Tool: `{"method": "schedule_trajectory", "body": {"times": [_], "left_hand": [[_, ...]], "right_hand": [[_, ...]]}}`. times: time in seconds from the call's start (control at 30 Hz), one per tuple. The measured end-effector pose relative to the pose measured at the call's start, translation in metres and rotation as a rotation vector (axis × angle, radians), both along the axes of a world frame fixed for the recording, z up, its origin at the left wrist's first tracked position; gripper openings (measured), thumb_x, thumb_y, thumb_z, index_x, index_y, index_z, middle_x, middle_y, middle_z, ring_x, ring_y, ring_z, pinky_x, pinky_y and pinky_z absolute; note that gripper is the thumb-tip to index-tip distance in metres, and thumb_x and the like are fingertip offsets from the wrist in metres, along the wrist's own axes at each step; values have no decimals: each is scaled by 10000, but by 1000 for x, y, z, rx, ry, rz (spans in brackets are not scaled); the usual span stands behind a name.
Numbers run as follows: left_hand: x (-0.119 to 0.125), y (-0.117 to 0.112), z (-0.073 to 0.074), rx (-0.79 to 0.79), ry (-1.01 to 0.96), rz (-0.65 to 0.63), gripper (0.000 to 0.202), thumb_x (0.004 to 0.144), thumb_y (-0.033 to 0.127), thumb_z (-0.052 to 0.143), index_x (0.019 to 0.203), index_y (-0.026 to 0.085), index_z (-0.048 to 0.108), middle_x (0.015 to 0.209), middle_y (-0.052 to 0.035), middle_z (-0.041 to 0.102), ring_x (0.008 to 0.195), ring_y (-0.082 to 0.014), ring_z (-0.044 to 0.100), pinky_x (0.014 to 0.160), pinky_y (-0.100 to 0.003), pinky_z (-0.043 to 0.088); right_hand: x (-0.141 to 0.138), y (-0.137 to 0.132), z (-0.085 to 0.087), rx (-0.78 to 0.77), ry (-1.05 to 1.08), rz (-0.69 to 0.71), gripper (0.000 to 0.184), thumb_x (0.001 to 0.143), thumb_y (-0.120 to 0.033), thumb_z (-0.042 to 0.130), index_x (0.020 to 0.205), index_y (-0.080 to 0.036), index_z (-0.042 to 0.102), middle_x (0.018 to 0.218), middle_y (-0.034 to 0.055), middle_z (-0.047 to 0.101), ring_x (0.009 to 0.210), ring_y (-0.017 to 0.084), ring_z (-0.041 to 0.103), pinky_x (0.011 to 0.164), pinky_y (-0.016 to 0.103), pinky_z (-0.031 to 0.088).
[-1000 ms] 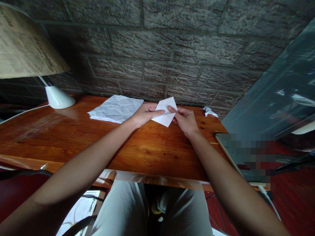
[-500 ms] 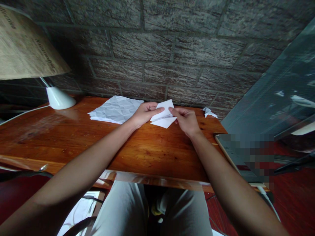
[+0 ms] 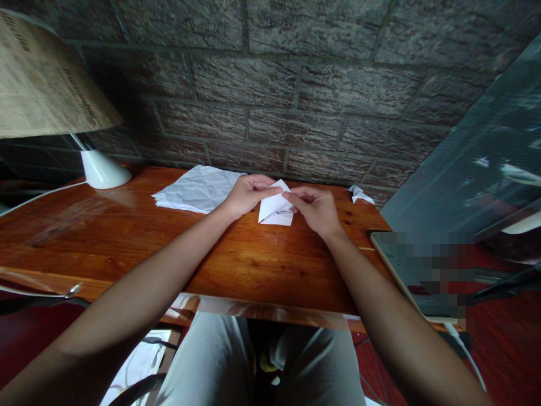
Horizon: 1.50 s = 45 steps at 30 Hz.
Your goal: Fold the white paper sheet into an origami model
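A small folded sheet of white paper is held between my two hands, just above the wooden table. My left hand pinches its upper left side, thumb lying on the front face. From the right, my right hand grips the opposite edge with thumb and fingers. The lower part of the paper gapes a little between its layers. Behind my left wrist lies a stack of creased white sheets. A small folded paper piece rests at the table's back right.
At the left stands a lamp with a white base and a printed shade. A tablet-like device with a cable sits at the right edge. The stone-block wall closes off the table's back.
The folded paper has turned in my hands and dropped slightly lower and to the left, and its outline is narrower. Both hands keep hold of it, with the right thumb moved slightly left.
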<state>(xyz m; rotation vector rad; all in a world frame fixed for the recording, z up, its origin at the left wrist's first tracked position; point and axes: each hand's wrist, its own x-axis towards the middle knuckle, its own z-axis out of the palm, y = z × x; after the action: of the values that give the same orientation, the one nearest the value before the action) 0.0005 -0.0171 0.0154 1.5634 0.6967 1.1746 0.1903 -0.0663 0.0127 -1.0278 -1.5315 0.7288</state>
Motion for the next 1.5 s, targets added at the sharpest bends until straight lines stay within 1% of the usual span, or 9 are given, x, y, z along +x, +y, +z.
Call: {"method": "schedule_trajectory", "body": {"times": [0.2, 0.33, 0.47, 0.57, 0.77, 0.93, 1.13, 1.33, 1.5], "left_hand": [[2, -2, 3, 36, -14, 17, 369, 623, 433, 906, 816, 151, 768, 859, -63, 797, 738, -170, 708, 682, -288, 526], [3, -1, 1, 34, -33, 59, 389, 607, 465, 907, 792, 155, 760, 794, -44, 779, 673, -150, 673, 619, -265, 491], [4, -2, 0, 5, -36, 50, 388, 690, 525, 846, 764, 154, 758, 702, -24, 740, 564, -105, 585, 528, -231, 414], [4, -4, 1, 30, -7, 49, 403, 732, 548, 810, 761, 152, 746, 704, -25, 737, 555, -102, 576, 517, -228, 413], [0, 0, -2, 87, 93, 0, 389, 727, 498, 832, 874, 147, 750, 806, -54, 778, 672, -147, 671, 612, -255, 494], [-2, 1, -1, -30, 61, -94, 479, 660, 473, 885, 996, 149, 778, 928, -85, 804, 803, -205, 727, 725, -308, 548], [-3, -1, 0, -75, 88, -117, 402, 628, 452, 904, 835, 135, 766, 835, -73, 789, 695, -171, 685, 657, -282, 513], [-3, 1, -2, 3, 171, -182, 361, 699, 468, 850, 756, 137, 721, 760, -49, 746, 659, -144, 635, 623, -263, 465], [5, 0, -10, 27, 207, -196, 377, 708, 483, 837, 733, 134, 696, 703, -21, 691, 625, -127, 586, 587, -248, 413]], "right_hand": [[0, -2, 1, -9, -53, 15, 406, 746, -604, 788, 817, -204, 804, 780, 44, 775, 593, 138, 629, 608, 286, 483], [0, 0, -1, -14, -51, 29, 391, 735, -590, 803, 827, -209, 808, 757, 36, 770, 595, 137, 619, 607, 286, 472], [-2, 0, 0, -22, -39, 54, 375, 713, -564, 828, 805, -201, 803, 695, 23, 744, 572, 127, 588, 590, 281, 454], [-2, -1, 1, -48, -30, 86, 371, 717, -559, 824, 789, -196, 792, 710, 24, 744, 562, 120, 573, 582, 280, 455], [1, 0, 0, -98, -24, 119, 395, 698, -573, 829, 763, -188, 770, 713, 22, 730, 572, 119, 565, 591, 282, 462], [2, 1, 1, -131, 51, 93, 398, 702, -577, 825, 773, -189, 767, 740, 23, 725, 614, 121, 566, 609, 287, 465], [3, 1, 1, -183, 124, 42, 397, 643, -565, 863, 764, -198, 772, 704, 13, 715, 604, 120, 549, 610, 287, 460], [2, 2, 0, -180, 165, 80, 375, 651, -516, 874, 847, -207, 793, 887, 35, 785, 804, 168, 681, 793, 318, 521], [-1, 3, -2, -172, 153, 50, 384, 646, -522, 867, 838, -199, 790, 855, 38, 776, 758, 172, 665, 732, 319, 516]]}}
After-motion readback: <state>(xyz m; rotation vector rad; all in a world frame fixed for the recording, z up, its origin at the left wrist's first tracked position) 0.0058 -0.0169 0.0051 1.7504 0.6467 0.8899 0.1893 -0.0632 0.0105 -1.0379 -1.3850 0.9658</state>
